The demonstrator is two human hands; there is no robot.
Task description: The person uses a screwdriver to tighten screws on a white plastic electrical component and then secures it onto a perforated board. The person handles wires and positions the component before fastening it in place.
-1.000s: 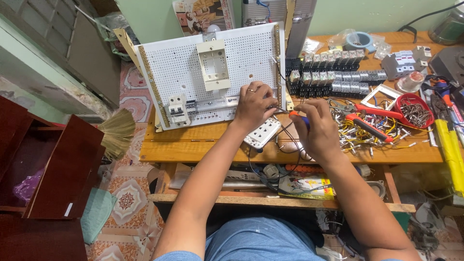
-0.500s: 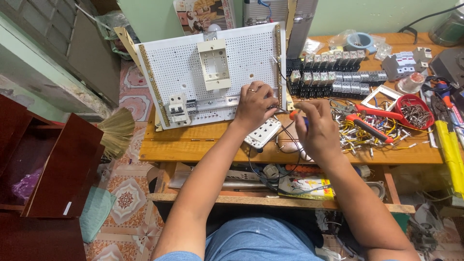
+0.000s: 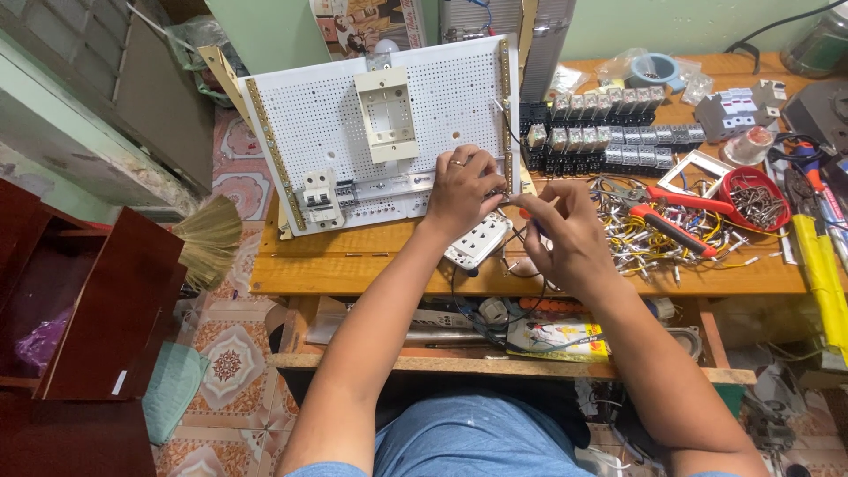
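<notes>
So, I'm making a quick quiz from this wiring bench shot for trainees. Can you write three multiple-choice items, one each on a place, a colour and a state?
1. Where does the left hand rest?
A. on the lower right part of the white perforated panel
B. on the broom
C. in the red bowl

2. What colour are the handles of the pliers lying on the wooden workbench?
A. blue
B. red
C. green

3. How does the right hand stand?
A. flat and open on the bench
B. out of sight under the bench
C. fingers closed on a small orange-handled tool

Answers: 1 A, the hand lies on the panel by its right edge. 2 B, both handles are red. 3 C, an orange bit shows from the pinched fingers beside the left hand.
</notes>
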